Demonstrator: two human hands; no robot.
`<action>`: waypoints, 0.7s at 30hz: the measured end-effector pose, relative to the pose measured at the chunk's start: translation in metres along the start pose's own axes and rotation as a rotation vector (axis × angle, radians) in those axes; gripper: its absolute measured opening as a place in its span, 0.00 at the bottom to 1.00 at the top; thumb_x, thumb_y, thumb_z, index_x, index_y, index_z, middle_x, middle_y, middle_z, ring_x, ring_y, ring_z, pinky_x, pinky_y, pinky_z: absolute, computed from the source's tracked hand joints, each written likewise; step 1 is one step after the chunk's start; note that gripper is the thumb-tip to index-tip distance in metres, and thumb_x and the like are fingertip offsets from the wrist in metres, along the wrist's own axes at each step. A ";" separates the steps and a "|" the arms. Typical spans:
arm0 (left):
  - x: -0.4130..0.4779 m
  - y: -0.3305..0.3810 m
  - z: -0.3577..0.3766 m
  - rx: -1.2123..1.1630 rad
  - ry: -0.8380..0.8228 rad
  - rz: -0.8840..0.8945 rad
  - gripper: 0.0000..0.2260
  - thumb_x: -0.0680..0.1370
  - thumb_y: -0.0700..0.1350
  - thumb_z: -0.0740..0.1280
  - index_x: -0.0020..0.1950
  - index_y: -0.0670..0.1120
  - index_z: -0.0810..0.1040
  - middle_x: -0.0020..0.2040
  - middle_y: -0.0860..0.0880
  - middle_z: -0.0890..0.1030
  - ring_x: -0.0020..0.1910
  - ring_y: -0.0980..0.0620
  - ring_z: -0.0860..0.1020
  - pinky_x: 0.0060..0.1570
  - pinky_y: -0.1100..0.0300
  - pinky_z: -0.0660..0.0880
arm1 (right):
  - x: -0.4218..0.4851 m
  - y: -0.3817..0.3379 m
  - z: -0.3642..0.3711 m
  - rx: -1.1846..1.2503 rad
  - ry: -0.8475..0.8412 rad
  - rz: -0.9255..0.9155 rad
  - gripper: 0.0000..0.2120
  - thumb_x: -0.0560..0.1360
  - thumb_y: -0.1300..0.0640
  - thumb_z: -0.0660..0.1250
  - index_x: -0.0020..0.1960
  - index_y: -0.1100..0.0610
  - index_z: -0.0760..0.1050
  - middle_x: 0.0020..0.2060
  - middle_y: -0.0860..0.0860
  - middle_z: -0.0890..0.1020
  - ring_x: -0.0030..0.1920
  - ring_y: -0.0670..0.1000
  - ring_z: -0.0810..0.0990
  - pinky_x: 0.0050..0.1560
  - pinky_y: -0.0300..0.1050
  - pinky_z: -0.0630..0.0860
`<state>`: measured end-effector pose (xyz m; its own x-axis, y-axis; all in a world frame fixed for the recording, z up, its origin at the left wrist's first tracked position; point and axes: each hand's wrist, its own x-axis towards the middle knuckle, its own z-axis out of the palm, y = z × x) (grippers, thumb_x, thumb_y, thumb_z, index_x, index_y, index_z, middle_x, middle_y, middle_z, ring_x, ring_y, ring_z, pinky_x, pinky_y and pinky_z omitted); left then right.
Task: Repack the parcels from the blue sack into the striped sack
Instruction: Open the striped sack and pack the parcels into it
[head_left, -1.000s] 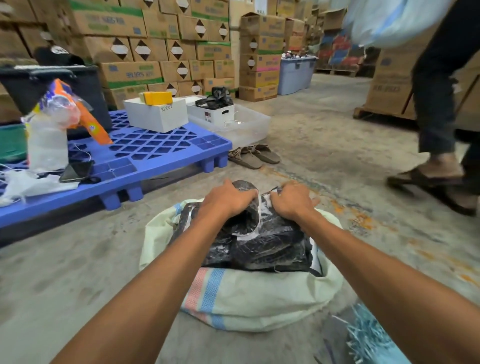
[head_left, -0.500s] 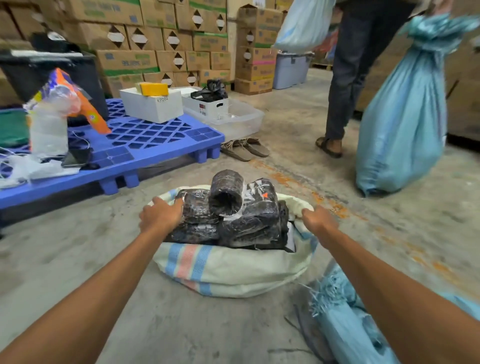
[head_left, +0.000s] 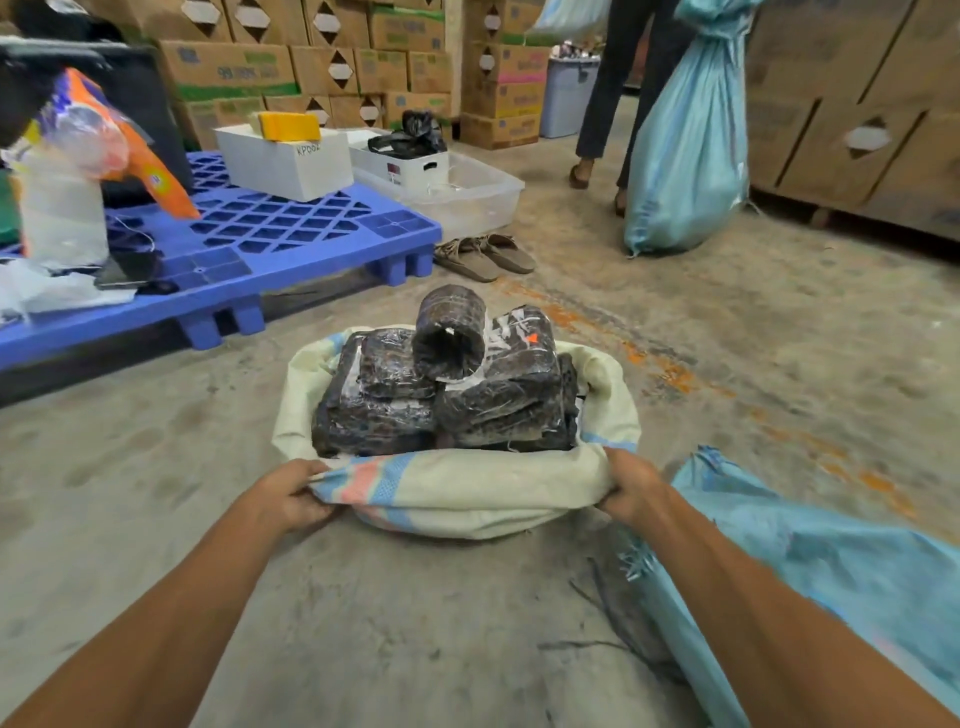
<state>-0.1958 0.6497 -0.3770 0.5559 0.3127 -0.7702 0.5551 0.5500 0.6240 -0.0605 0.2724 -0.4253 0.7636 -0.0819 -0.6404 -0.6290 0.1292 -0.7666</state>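
Note:
The striped sack (head_left: 467, 493), cream with blue and pink bands, sits on the concrete floor with its mouth rolled down. Several black plastic-wrapped parcels (head_left: 498, 400) are stacked inside, and a rolled one (head_left: 451, 332) lies on top. My left hand (head_left: 291, 499) grips the near rim at the sack's left side. My right hand (head_left: 631, 486) grips the near rim at its right side. The blue sack (head_left: 810, 571) lies crumpled on the floor under my right forearm.
A blue plastic pallet (head_left: 291, 239) with white boxes and bags stands at the left. Sandals (head_left: 483, 254) lie beside it. A person (head_left: 613, 93) stands at the back with a tied full blue sack (head_left: 685, 156). Cardboard cartons line the back and right.
My hands left the parcels, went out to the sack's sides, then came down to grip its near rim. The person at the back walked left and set a full blue sack down.

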 end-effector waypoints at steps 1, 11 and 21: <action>-0.001 0.000 0.000 0.026 -0.008 -0.003 0.12 0.83 0.36 0.51 0.51 0.33 0.73 0.42 0.35 0.81 0.42 0.41 0.83 0.43 0.52 0.80 | 0.013 0.001 -0.002 -0.019 0.013 0.001 0.25 0.69 0.52 0.76 0.63 0.60 0.76 0.55 0.59 0.82 0.53 0.61 0.83 0.48 0.60 0.82; -0.056 0.021 -0.007 0.136 -0.010 0.112 0.09 0.81 0.40 0.64 0.42 0.39 0.73 0.30 0.41 0.81 0.20 0.49 0.79 0.19 0.60 0.75 | -0.049 -0.045 -0.006 -0.029 0.134 -0.010 0.33 0.55 0.56 0.75 0.61 0.57 0.74 0.55 0.57 0.81 0.52 0.59 0.82 0.49 0.61 0.81; -0.076 0.074 -0.008 0.281 0.203 0.312 0.04 0.78 0.41 0.62 0.45 0.40 0.72 0.33 0.43 0.71 0.18 0.49 0.68 0.22 0.66 0.66 | -0.136 -0.126 0.013 -0.041 0.165 -0.102 0.18 0.73 0.48 0.71 0.58 0.57 0.75 0.44 0.53 0.77 0.35 0.50 0.74 0.29 0.42 0.71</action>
<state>-0.2023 0.6732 -0.2732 0.6062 0.5904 -0.5330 0.5425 0.1831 0.8198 -0.0827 0.2801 -0.2409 0.7918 -0.2539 -0.5554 -0.5573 0.0717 -0.8272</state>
